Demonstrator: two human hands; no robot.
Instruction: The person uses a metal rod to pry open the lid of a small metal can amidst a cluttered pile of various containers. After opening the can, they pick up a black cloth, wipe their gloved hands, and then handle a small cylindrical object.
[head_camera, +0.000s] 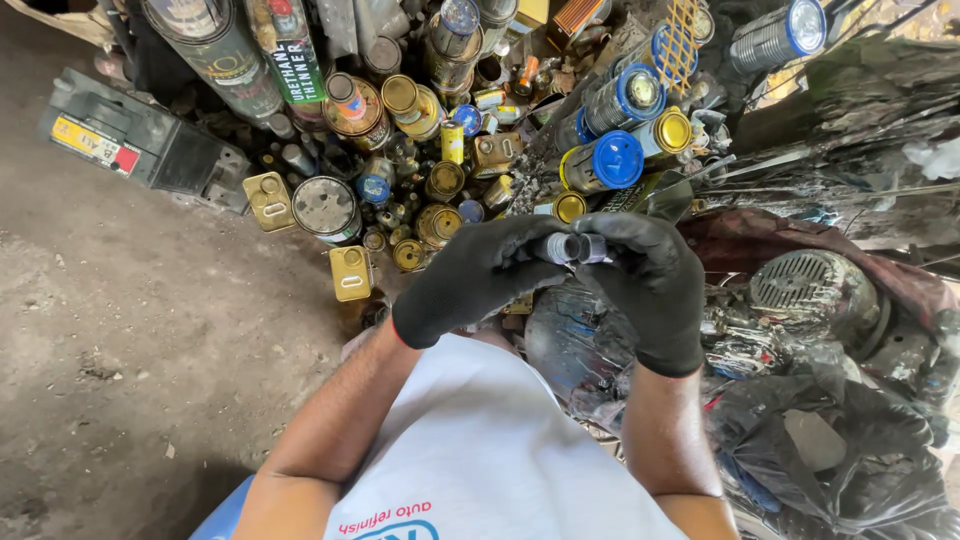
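Observation:
Both my hands wear black gloves and meet in front of my chest. My left hand (470, 275) and my right hand (650, 285) each pinch one end of a small grey cylindrical part (568, 247), held level between the fingertips. The part looks like a short metal tube or fitting; its middle shows, its ends are hidden by the gloved fingers. Below the hands lies a heap of paint cans.
Many tins and cans crowd the floor ahead: gold-lidded cans (440, 225), blue-lidded cans (610, 160), a square gold tin (350, 272). A dark battery box (130, 140) sits at left on the dirt floor (150, 350). A round metal grille part (810, 285) and black rags lie at right.

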